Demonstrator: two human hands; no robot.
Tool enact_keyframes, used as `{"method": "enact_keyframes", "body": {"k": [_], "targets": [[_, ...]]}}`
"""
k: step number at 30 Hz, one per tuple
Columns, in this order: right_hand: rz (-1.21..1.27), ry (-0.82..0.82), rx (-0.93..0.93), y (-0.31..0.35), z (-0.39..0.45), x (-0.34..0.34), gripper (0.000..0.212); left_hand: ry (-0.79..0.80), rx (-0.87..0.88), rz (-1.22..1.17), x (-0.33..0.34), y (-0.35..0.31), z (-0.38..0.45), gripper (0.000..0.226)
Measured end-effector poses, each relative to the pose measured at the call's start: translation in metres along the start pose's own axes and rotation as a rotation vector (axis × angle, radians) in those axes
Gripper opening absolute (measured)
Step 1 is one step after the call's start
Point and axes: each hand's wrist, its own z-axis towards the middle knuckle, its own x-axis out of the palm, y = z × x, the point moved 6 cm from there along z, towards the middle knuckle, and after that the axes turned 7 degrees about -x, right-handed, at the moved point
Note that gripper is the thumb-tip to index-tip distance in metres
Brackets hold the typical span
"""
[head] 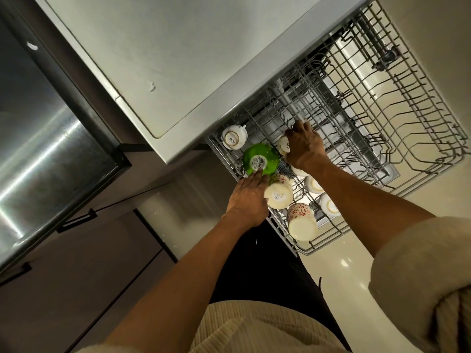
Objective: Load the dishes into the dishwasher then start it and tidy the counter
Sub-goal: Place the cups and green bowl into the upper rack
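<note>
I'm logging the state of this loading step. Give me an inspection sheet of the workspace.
Surface: grey countertop, bare where visible.
Job's things: upper rack pulled out; green bowl upside down; white cup inverted at the rack's corner; floral mugs and more cups along the near side.
Clutter: nothing seen.
Grippers: left hand touches the green bowl with straight fingers; right hand grips a small cup.
Cables: nothing seen.
Surroundings: steel appliance, dark cabinets, glossy floor.

Dim, warm indoor light, sharp focus at centre

Glare streaks the steel panel [46, 138] at left and spots the glossy floor [344, 263]; wide-angle distortion bends the edges, and the near sleeves blur.
</note>
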Motion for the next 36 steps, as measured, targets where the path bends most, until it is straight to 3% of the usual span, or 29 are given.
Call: {"method": "enact_keyframes", "body": {"k": [11,20,29,36], "targets": [[0.141,-0.054,0.022,-0.009,-0.005,0.004,0.074,-0.003,0.008,0.013,0.001,0.0,0.0,0.068],[0.057,-0.031,0.01,-0.006,-0.001,0.006,0.079,0.001,-0.002,0.016,0.002,-0.001,0.001,0.07],[0.143,-0.012,0.022,-0.01,-0.014,0.012,0.101,-0.013,-0.01,-0.005,-0.001,-0.001,0.0,0.07],[0.124,-0.058,0.003,-0.014,-0.035,0.017,0.094,0.0,-0.018,-0.027,-0.006,-0.002,-0.001,0.07]]}}
